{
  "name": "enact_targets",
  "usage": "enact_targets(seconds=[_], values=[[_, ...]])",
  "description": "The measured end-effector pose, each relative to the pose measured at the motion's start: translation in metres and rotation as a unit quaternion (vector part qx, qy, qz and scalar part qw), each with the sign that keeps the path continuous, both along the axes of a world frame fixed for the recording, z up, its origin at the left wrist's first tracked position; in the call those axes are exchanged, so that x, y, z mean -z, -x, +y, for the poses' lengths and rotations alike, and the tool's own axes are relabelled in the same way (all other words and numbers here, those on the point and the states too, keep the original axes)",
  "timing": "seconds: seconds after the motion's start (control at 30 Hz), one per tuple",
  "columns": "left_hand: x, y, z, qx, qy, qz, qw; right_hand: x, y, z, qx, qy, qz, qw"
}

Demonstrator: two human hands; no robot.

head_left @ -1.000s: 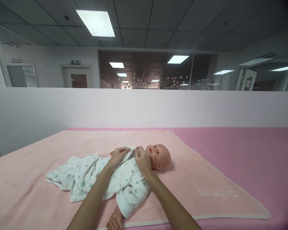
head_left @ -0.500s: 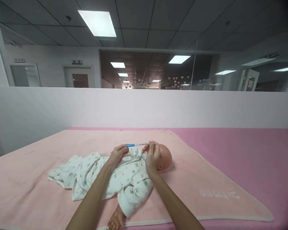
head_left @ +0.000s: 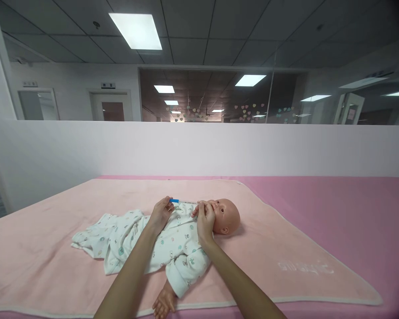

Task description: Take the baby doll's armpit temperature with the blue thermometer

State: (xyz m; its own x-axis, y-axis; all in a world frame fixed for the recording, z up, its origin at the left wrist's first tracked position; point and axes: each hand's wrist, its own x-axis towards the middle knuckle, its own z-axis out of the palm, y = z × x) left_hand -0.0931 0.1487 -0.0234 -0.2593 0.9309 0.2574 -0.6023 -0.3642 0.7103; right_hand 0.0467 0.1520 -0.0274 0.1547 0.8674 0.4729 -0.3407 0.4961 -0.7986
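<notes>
A slim clear rod with a blue end, which looks like a thermometer [head_left: 174,200], lies level between my hands above a baby doll's chest. My left hand [head_left: 162,215] pinches its blue end. The fingers of my right hand [head_left: 205,221] are closed on the clear end, close to the doll's mouth and chin. The baby doll [head_left: 231,217] is on its back with its head to the right. It wears a white printed sleepsuit [head_left: 173,241], and one bare doll hand [head_left: 165,301] sticks out of the near sleeve.
Under the doll a peach blanket [head_left: 269,248] with a pale edge and faint lettering covers much of a pink surface [head_left: 352,208]. A low white wall [head_left: 219,148] stands behind it. Beyond are windows, doors and ceiling lights.
Both hands have shifted slightly left with the thermometer. My right hand has come away from the doll's face, so its eyes now show.
</notes>
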Motion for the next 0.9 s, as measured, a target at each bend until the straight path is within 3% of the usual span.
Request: enact_targets(seconds=[0.53,0.9], values=[[0.0004,-0.0012,-0.0030,-0.021,0.028,0.043,0.998,-0.0011,-0.0005,-0.0023,-0.040,0.034,0.028,0.998],[0.0009,-0.0018,-0.0017,0.004,0.015,0.045,0.999,0.0017,0.0006,-0.0006,-0.052,0.053,0.024,0.997]])
